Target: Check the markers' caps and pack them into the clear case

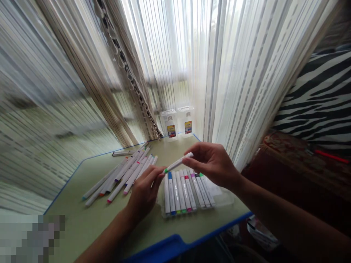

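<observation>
Both hands hold one white marker with a green tip, slanted above the table. My right hand pinches its upper end. My left hand grips the green-tipped lower end with closed fingers. Just below them several white markers with coloured caps lie side by side in a clear tray. A loose pile of similar markers lies to the left on the green table.
Two clear plastic cases with coloured labels stand at the table's far edge against the sheer curtains. The table has a blue rim. A zebra-striped cloth and a dark surface lie to the right.
</observation>
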A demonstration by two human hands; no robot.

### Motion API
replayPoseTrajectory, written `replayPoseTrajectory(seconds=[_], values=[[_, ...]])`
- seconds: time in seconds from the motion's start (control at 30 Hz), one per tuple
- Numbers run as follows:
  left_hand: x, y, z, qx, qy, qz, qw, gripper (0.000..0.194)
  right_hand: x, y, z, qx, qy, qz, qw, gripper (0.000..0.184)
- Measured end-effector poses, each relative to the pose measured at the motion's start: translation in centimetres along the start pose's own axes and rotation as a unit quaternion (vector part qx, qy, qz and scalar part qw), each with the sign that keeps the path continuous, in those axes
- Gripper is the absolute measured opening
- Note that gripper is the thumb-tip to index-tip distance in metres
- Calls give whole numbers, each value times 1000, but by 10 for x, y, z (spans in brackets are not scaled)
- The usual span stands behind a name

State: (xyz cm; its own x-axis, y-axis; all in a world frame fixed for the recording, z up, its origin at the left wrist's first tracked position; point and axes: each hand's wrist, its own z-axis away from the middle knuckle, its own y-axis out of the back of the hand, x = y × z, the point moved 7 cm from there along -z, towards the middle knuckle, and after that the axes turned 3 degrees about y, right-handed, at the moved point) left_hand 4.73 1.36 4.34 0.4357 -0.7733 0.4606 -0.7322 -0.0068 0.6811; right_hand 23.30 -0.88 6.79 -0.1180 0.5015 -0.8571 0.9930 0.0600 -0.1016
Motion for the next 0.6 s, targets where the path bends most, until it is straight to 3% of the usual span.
replayPoseTrajectory(seconds=[0.2,0.4,0.5,0.6], values=[[-4,3,-1,11,20,42,999,20,-10,11,25,8,18,145,989,19],[14,1,-10,-3,-40,23,999,18,-22,19,51,6,2,203,979,20],[27,-1,-16,-15,-75,16,997,18,-23,25,57,-3,-54,161,986,21],[36,-7,-22,-43,-106,21,993,19,-12,30,59,-28,-162,85,983,28]])
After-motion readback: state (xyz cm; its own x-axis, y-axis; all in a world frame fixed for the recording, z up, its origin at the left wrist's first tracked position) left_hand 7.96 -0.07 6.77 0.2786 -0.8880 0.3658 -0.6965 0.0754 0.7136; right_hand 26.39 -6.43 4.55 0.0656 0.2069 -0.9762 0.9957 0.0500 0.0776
